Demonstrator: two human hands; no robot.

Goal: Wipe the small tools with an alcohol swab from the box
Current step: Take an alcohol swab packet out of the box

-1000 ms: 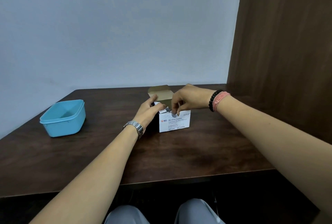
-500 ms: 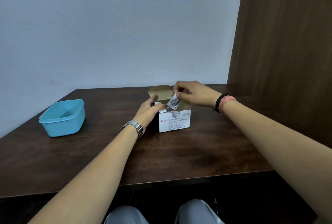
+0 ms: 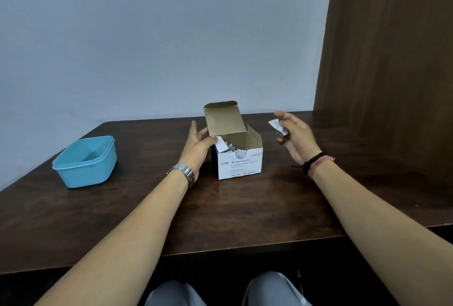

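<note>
A white alcohol swab box (image 3: 240, 164) stands open at the middle of the dark wooden table (image 3: 245, 212), its brown lid flap raised. Several swab packets show inside. My left hand (image 3: 199, 145) grips the box's left side and its side flap. To the right of the box, lifted above the table, my right hand (image 3: 295, 137) pinches a small white swab packet (image 3: 277, 126) between thumb and fingers. No small tools are visible.
A light blue plastic container (image 3: 84, 161) sits on the table at the left; its inside is hidden from this angle. A brown wooden panel (image 3: 392, 60) rises along the right. A pale wall stands behind. My knees show below the table's front edge.
My right hand has lifted a swab packet out of the box and carried it to the right, away from the opening. The left hand has stayed on the box.
</note>
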